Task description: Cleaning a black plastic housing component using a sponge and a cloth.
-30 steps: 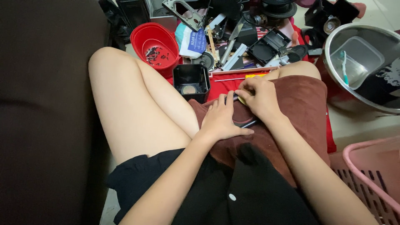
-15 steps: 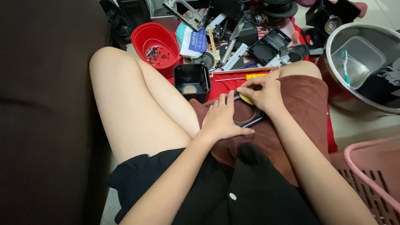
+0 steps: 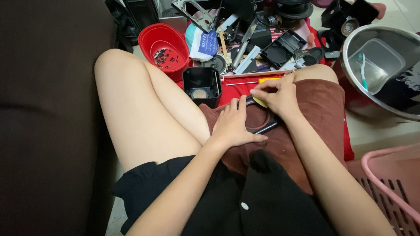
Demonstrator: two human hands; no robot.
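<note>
Cluttered floor: black parts, red bowl (image 3: 165, 47) holding screws. On the brown cloth (image 3: 321, 105) over the lap, left hand (image 3: 234, 124) lies flat, fingers released, steadying a black ring part (image 3: 264, 127); right hand (image 3: 278, 94) pinches a yellow piece (image 3: 261, 102) against it. Work appears mid-way; many parts remain loose.

I see a soft, matt brown cloth (image 3: 319, 109) over my lap, a smooth black plastic ring (image 3: 262, 126) lying on it, a glossy red plastic bowl (image 3: 153, 43), and a shiny metal basin (image 3: 350, 57)
</note>
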